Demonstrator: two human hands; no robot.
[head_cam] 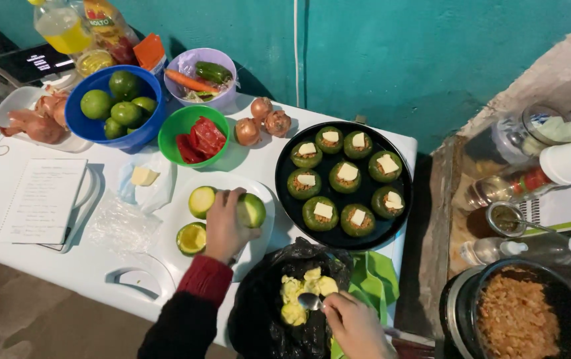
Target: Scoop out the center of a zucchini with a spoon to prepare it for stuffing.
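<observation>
- White table (6,199) against a teal wall (378,46); near edge cut off by the frame
- Left hand (224,223): fingers curled around a green squash half (252,210) on a white plate (259,249), partly hiding it
- Right hand (355,324): fingers closed on a spoon (310,302), handle hidden, over yellow scraps (302,292) in a black bag (259,319)
- Far right: black tray (285,193) of stuffed squashes
</observation>
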